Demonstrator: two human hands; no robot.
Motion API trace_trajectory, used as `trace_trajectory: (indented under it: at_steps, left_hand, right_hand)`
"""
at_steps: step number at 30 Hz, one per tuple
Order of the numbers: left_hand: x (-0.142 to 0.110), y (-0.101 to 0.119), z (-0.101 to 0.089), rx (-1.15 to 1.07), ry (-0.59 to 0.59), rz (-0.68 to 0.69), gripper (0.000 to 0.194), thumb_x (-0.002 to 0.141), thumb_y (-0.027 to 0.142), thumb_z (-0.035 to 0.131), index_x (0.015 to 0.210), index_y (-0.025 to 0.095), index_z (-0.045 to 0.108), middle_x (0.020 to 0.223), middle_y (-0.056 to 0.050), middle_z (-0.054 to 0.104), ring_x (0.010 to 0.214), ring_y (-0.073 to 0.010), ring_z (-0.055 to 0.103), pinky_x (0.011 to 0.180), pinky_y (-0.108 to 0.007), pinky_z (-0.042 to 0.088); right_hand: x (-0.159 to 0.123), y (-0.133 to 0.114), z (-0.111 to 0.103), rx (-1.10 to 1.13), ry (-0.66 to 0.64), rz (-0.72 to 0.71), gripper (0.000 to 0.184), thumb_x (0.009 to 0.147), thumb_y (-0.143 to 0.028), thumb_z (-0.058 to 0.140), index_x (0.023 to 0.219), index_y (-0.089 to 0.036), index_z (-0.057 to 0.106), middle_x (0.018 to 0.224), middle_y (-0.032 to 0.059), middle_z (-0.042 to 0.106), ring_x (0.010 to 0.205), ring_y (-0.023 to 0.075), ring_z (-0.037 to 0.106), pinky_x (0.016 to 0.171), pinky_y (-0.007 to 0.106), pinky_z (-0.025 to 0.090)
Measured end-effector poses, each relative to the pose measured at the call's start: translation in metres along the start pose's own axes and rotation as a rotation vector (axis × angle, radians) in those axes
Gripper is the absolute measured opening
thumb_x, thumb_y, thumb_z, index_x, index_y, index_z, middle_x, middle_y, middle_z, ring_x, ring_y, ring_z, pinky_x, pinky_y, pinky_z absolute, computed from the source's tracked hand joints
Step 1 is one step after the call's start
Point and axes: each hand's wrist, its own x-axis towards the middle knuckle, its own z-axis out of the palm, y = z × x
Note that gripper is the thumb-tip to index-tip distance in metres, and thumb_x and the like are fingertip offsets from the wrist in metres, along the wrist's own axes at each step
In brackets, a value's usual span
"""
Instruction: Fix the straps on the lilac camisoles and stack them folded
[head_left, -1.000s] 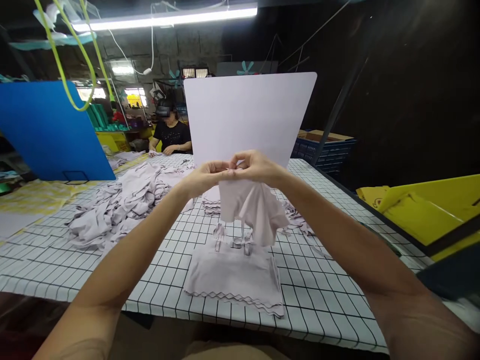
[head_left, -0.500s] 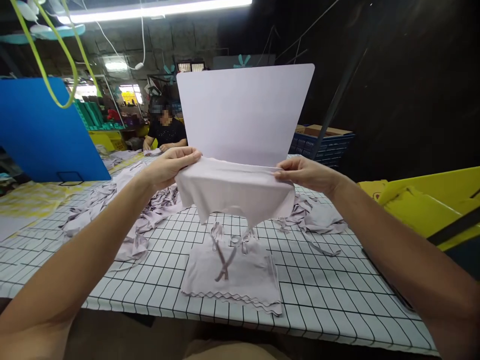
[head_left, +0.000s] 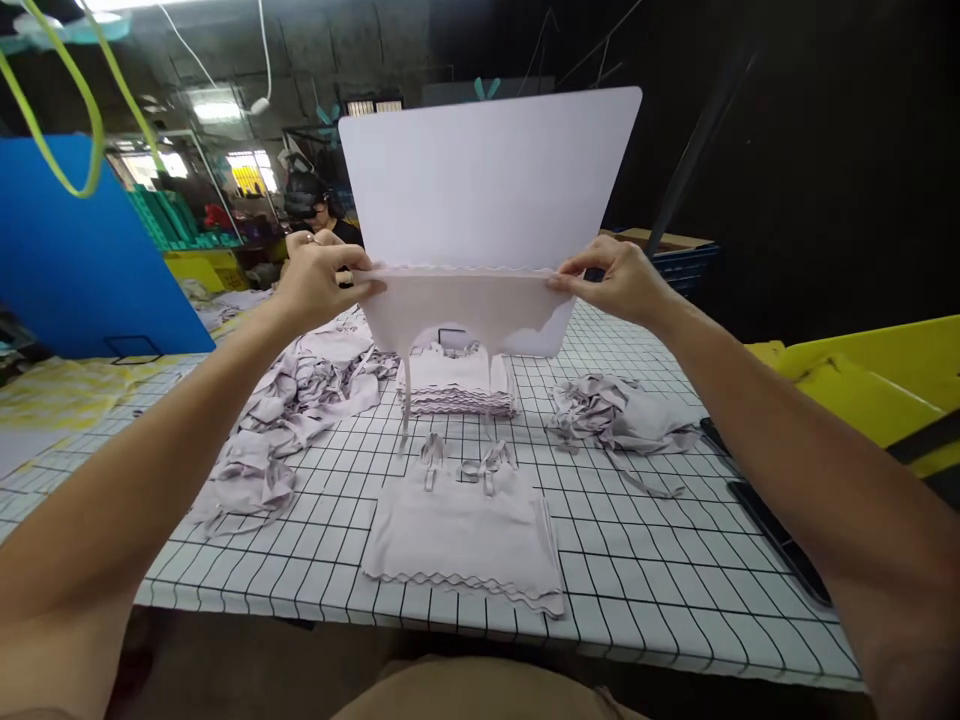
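Head view: above and beyond the folded stack, the pale lilac garment is hanging higher and tauter than half a second ago, presumably making it squarer. Left hand and right hand fingers are pinching its upper corners; straps are dangling.

- A rough, dark-grey wall stands far beyond the fingers.
- A plain black wall fills the space to their right.
- A bright window with yellow lower part shows up and left of them.
- A glowing white oblong light shines higher there.
- A table under white, black-gridded cloth spreads below the fingers.
- Dim brownish floor lies lowest.
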Motion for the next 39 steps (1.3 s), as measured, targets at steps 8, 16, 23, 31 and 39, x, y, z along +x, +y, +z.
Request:
trace_trajectory:
  at_steps: [8,16,23,31,39]
  left_hand:
    - [-0.120,-0.009,0.101,-0.014,-0.169,0.006,0.019,0.093,0.031,0.056,0.091,0.021,0.071,0.088,-0.006,0.074,0.104,-0.0288,0.060,0.103,-0.054,0.026]
    - [-0.155,0.002,0.136,0.031,-0.096,-0.075,0.007,0.088,0.025,0.064,0.087,0.024,0.071,0.087,-0.006,0.070,0.109,-0.0329,0.060,0.101,-0.055,0.026]
    - [-0.245,0.047,0.113,-0.008,-0.115,0.060,0.009,0.085,0.013,0.065,0.084,0.022,0.066,0.092,-0.004,0.069,0.090,-0.0243,0.060,0.088,-0.043,0.035]
    - [-0.287,0.057,0.114,-0.032,-0.207,0.088,0.023,0.084,-0.001,0.054,0.089,0.020,0.062,0.085,-0.003,0.071,0.084,-0.0210,0.063,0.090,-0.042,0.035]
    - [-0.301,0.064,0.091,-0.304,-0.468,-0.065,0.035,0.092,0.002,0.041,0.102,0.023,0.068,0.106,-0.005,0.074,0.101,-0.0218,0.065,0.092,-0.042,0.042]
  right_hand:
    - [-0.110,0.022,0.072,-0.158,-0.272,0.050,0.027,0.084,-0.036,0.071,0.107,-0.021,0.073,0.082,0.0066,0.070,0.095,0.0296,0.056,0.094,0.060,0.038]
    - [-0.149,0.022,0.095,-0.069,-0.157,0.098,0.014,0.088,-0.031,0.065,0.080,-0.024,0.074,0.078,0.0061,0.069,0.096,0.0309,0.053,0.089,0.055,0.044]
    - [-0.234,-0.033,0.082,0.020,-0.208,-0.113,0.011,0.089,-0.015,0.067,0.084,-0.024,0.068,0.089,0.0047,0.069,0.097,0.0268,0.058,0.083,0.047,0.049]
    - [-0.276,-0.041,0.100,0.122,-0.300,-0.101,0.017,0.091,-0.003,0.059,0.094,-0.020,0.060,0.078,0.0046,0.065,0.086,0.0227,0.052,0.078,0.042,0.048]
    - [-0.290,-0.053,0.087,0.029,-0.565,-0.112,0.024,0.097,-0.037,0.062,0.110,-0.018,0.066,0.102,0.0116,0.069,0.104,0.0311,0.057,0.097,0.062,0.041]
